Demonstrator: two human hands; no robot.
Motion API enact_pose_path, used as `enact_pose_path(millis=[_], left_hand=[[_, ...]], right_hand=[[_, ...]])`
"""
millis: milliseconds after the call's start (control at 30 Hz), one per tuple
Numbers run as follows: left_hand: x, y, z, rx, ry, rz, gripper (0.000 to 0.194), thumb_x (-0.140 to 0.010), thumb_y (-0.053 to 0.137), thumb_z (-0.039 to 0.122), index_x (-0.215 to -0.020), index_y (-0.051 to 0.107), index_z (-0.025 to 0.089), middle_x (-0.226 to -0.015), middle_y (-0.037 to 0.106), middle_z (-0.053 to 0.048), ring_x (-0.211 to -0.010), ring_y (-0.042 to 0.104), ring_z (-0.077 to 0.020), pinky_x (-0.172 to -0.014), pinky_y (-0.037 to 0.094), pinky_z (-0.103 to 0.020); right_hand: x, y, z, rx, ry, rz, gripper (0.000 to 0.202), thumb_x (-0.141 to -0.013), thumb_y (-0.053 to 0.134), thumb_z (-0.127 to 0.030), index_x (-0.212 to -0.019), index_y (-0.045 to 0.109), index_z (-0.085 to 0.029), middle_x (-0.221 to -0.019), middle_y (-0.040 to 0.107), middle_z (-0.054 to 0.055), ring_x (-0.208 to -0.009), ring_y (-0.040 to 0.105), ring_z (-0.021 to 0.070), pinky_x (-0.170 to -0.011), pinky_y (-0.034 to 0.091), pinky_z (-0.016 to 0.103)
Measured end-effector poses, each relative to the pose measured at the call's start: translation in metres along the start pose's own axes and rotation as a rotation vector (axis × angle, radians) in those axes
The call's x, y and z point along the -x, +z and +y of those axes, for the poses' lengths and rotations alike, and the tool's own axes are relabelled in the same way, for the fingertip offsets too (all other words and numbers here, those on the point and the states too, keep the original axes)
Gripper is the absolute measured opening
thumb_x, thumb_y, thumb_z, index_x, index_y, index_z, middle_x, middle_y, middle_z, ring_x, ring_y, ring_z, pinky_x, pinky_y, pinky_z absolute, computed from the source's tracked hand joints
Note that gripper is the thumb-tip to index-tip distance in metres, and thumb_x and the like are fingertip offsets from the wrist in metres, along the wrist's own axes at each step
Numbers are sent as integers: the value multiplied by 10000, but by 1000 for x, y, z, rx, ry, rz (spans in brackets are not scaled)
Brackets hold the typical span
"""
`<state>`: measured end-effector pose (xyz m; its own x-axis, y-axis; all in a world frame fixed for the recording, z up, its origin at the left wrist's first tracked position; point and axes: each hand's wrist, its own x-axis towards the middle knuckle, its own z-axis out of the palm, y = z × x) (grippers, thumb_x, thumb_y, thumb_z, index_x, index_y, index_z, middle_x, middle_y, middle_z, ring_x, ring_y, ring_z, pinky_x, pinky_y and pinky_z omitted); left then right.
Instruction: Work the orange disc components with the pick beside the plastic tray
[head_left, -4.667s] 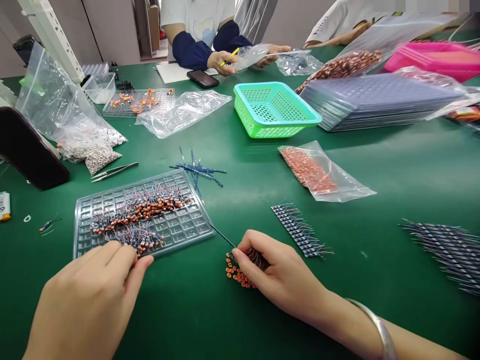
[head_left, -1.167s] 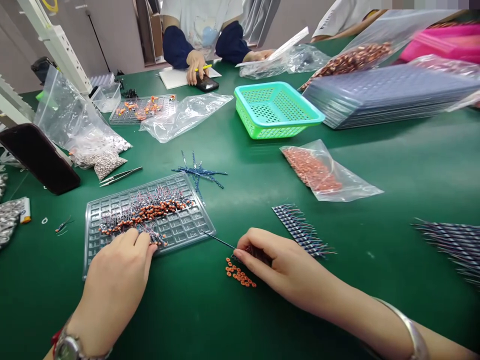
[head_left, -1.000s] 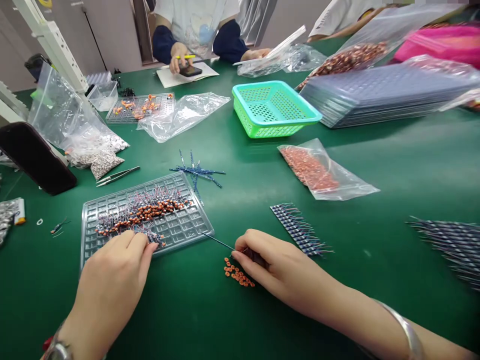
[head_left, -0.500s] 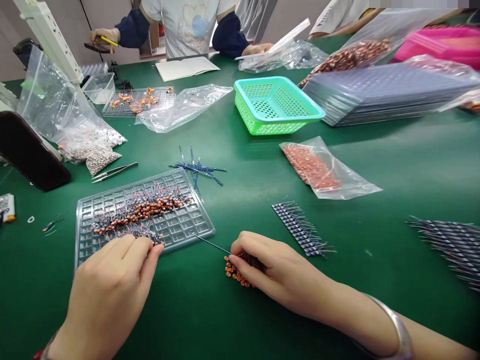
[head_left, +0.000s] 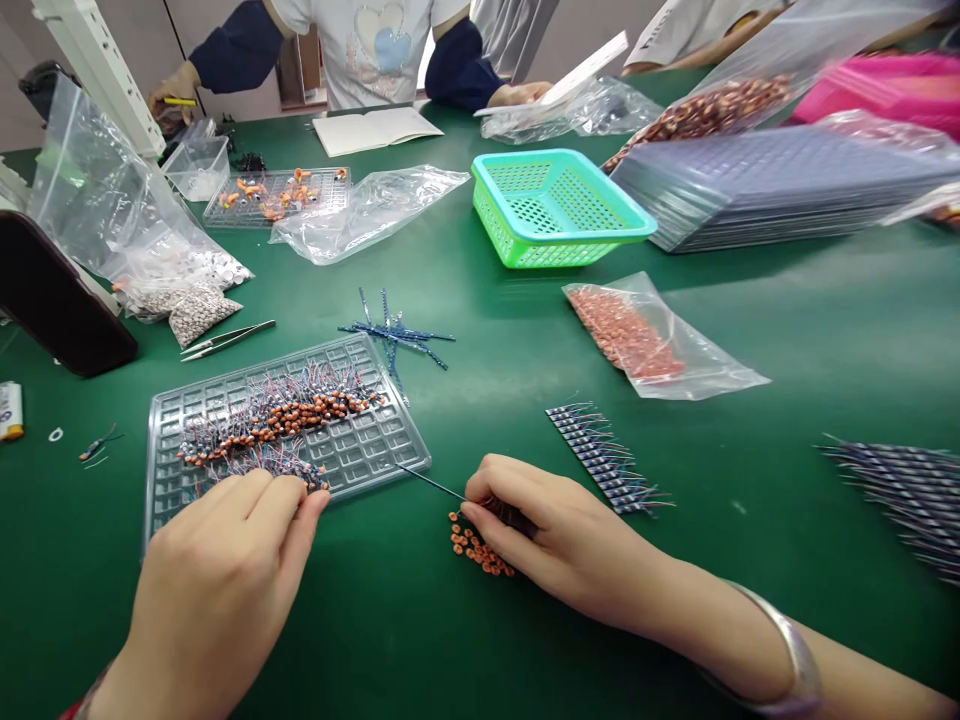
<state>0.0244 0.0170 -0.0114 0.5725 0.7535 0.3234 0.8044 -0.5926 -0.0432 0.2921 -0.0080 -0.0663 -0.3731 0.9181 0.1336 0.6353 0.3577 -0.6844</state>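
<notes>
My left hand (head_left: 225, 560) is closed in a pinch at the near edge of the clear plastic tray (head_left: 382, 455). Whatever its fingertips hold is hidden. Rows of small wired parts with orange ends (head_left: 289, 420) lie in the tray, the nearer ones partly behind that hand. Between the thumb and fingers of my right hand (head_left: 532, 520) is a thin dark rod (head_left: 431, 482), pointing left with its tip by the tray's right corner. Small orange rings (head_left: 484, 553) lie loose on the table just below the right fingers.
Right of my hand lies a row of wired parts (head_left: 604, 455), with a larger bundle (head_left: 900, 500) farther right. Beyond are a bag of orange pieces (head_left: 630, 335), a green basket (head_left: 559, 240), blue strips (head_left: 397, 335), tweezers (head_left: 229, 341) and a phone (head_left: 60, 300). A person sits opposite.
Both my hands hold nearly the same pose, with the rod still in the right. The view has shifted slightly. The person opposite has moved the hand with the yellow object left and down.
</notes>
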Motion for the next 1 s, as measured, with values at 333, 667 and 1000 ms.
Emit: enact_pose_path(millis=[333,667,1000], left_hand=[[0,1,-1,-7,-13,-6,224,-945,507,301,-751,571,212,-659,557,21,-613,532,-151,-592,309,-322],[2,-1,0,13,-3,-9,193,-938,523,294,-776,584,209,-676,562,18,-626,532,-154,-596,300,-325],[1,-2,0,13,16,11,191,-937,527,292,-781,597,207,-659,553,17,-619,525,-157,-587,292,-329]], right_hand=[[1,1,-1,-22,-6,14,205,-957,417,-167,-769,461,-235,-678,541,-3,-558,492,138,-507,402,255],[-4,-3,5,-54,-102,-20,180,-966,407,-144,-817,445,-238,-724,512,9,-613,479,159,-543,413,266],[-4,-3,8,-64,-147,-68,175,-956,416,-103,-836,437,-228,-744,491,7,-625,450,157,-564,393,265]])
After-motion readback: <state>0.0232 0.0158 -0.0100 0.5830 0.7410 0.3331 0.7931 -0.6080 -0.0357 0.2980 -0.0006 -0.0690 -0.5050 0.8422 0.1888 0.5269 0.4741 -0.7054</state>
